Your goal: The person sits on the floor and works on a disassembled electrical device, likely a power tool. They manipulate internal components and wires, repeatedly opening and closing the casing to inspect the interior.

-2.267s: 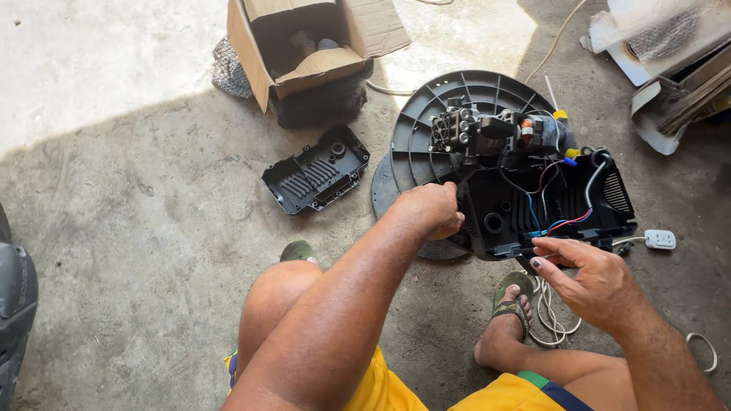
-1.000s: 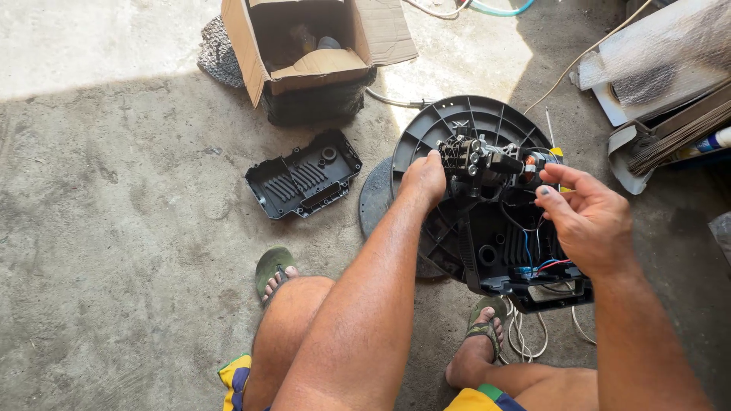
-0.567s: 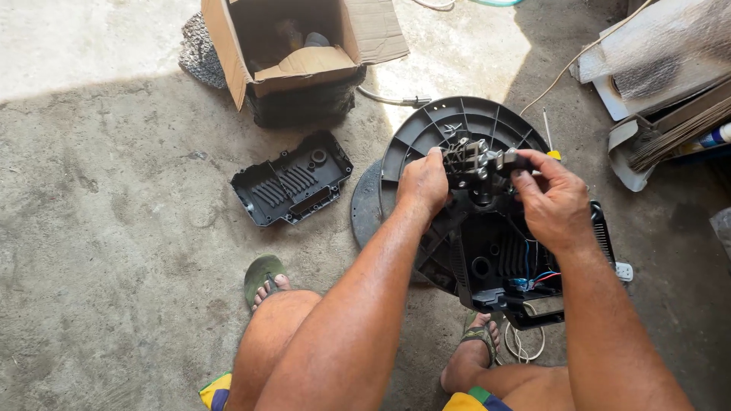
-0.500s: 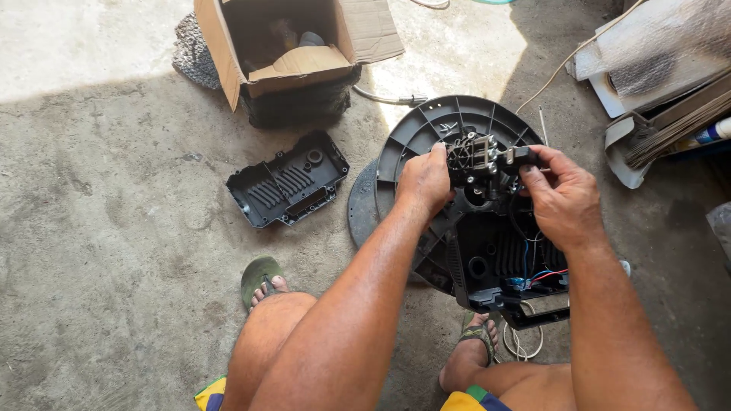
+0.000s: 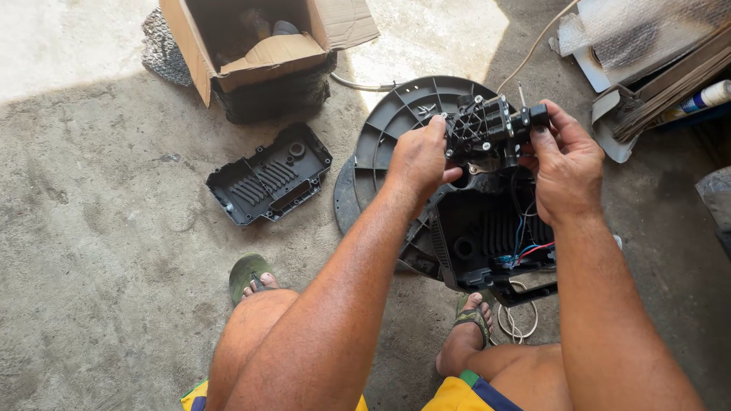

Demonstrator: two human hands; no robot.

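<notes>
We hold a black plastic pump block [image 5: 487, 129] clenched between our left hand [image 5: 415, 156] and right hand [image 5: 563, 164], lifted above the opened black housing [image 5: 487, 236], its ribbed cover [image 5: 268, 183] already off on the concrete floor [image 5: 99, 251].

One head-worn camera looks steeply down, close over the concrete floor [image 5: 91, 251] (no second view).

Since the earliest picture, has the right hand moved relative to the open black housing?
Yes. The right hand has gone from the near edge of the black housing to its far end, where it now grips the black valve block.
</notes>
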